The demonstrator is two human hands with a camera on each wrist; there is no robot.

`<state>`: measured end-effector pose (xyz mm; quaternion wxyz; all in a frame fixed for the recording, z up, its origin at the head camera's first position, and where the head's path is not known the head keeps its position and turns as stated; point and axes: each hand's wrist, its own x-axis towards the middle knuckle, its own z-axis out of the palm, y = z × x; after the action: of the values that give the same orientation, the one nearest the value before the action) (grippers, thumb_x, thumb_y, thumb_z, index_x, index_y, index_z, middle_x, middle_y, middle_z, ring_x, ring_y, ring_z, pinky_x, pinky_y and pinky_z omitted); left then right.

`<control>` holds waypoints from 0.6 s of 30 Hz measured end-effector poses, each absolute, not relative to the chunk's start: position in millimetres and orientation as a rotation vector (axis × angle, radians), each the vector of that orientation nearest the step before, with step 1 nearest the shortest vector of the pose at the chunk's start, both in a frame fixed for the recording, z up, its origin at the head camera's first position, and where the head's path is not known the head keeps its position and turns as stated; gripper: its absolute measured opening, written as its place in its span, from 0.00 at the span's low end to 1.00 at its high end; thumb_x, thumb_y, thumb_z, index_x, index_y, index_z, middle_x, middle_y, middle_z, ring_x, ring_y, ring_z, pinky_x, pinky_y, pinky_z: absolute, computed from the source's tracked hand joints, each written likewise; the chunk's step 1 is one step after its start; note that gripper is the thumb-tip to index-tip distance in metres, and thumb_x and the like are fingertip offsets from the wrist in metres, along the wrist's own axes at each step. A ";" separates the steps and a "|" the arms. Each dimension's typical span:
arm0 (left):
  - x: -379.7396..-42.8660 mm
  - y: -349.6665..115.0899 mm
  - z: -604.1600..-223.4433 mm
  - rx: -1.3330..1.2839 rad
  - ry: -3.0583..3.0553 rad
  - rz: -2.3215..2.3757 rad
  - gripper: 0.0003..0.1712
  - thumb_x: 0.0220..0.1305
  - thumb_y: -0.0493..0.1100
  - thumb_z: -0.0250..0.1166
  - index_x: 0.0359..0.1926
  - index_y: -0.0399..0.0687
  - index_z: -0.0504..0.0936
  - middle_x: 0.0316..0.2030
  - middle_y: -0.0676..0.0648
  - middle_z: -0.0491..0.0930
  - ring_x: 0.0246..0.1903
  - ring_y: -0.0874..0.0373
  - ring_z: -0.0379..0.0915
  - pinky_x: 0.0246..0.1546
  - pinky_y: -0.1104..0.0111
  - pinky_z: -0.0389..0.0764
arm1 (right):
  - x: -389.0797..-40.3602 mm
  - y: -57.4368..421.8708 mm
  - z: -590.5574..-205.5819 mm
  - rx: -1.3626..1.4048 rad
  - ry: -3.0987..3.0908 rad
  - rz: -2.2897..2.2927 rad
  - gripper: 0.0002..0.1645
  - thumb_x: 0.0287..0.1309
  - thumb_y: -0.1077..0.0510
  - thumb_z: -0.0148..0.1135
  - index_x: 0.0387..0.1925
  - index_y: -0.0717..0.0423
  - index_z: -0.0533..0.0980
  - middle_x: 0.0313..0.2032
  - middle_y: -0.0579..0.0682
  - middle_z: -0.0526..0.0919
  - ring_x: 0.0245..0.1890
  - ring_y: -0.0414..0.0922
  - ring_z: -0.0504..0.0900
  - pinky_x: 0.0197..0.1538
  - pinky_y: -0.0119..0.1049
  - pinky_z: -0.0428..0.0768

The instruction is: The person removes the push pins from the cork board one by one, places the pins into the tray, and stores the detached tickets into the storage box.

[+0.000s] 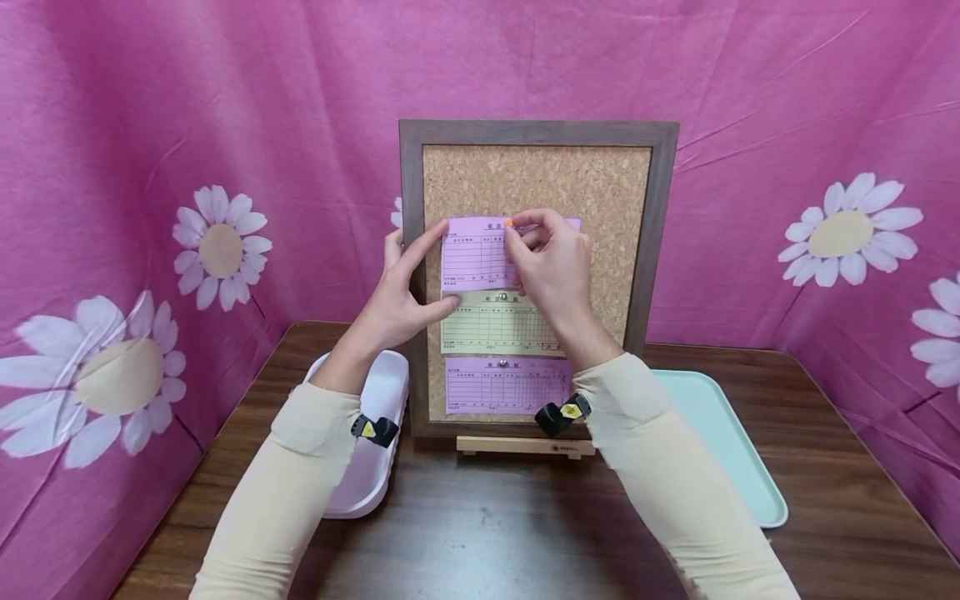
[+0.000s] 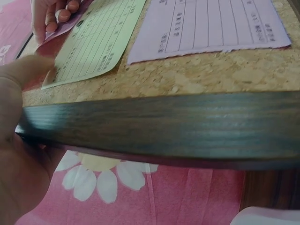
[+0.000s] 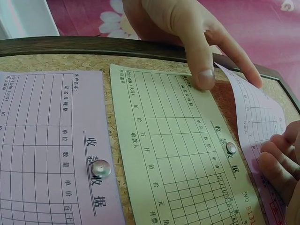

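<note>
On a framed corkboard [image 1: 540, 179], three printed receipt slips sit one above another. My right hand [image 1: 553, 267] pinches a small orange pushpin [image 1: 509, 222] at the top edge of the upper purple slip [image 1: 472, 254]. That slip bows away from the cork in the right wrist view. My left hand [image 1: 405, 298] spans the board's left edge, its index fingertip at the slip's upper left corner. Its thumb rests on the green slip [image 1: 487, 325]; other fingers pass behind the frame. Silver tacks [image 3: 230, 148] mark the green slip and the lower purple slip [image 1: 502, 392].
The board leans on a small wooden easel [image 1: 517, 446] on a dark wood table [image 1: 465, 525]. A white tray [image 1: 367, 496] lies to the left, partly under my left forearm. To the right lies a mint-green tray [image 1: 720, 433]. A pink flowered curtain [image 1: 315, 150] hangs behind.
</note>
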<state>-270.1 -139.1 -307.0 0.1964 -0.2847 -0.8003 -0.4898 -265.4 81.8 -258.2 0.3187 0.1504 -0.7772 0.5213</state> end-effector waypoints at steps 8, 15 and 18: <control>-271.7 -135.9 -312.2 -0.805 -2.113 -1.415 0.47 0.62 0.32 0.68 0.82 0.48 0.65 0.75 0.33 0.54 0.72 0.50 0.53 0.73 0.53 0.60 | -265.8 80.0 -257.5 0.383 -2.051 1.363 0.09 0.69 0.63 0.69 0.45 0.66 0.84 0.24 0.61 0.88 0.08 0.29 0.71 0.12 0.27 0.73; -273.6 -133.5 -312.6 -0.809 -2.067 -1.414 0.48 0.67 0.37 0.71 0.83 0.46 0.61 0.74 0.33 0.58 0.72 0.49 0.52 0.73 0.53 0.61 | -266.2 80.5 -256.2 0.368 -2.051 1.364 0.08 0.69 0.63 0.69 0.44 0.65 0.85 0.23 0.62 0.88 0.08 0.28 0.70 0.11 0.26 0.72; -274.1 -132.4 -312.5 -0.822 -2.057 -1.415 0.41 0.69 0.36 0.71 0.79 0.40 0.67 0.72 0.32 0.59 0.71 0.47 0.52 0.72 0.54 0.61 | -266.8 81.2 -256.0 0.357 -2.056 1.347 0.08 0.69 0.63 0.69 0.45 0.65 0.85 0.24 0.61 0.88 0.08 0.28 0.71 0.12 0.26 0.72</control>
<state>-274.1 -132.4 -312.5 0.2537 -0.3024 -0.7570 -0.5208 -266.8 81.2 -256.0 0.3229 0.1360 -0.7835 0.5131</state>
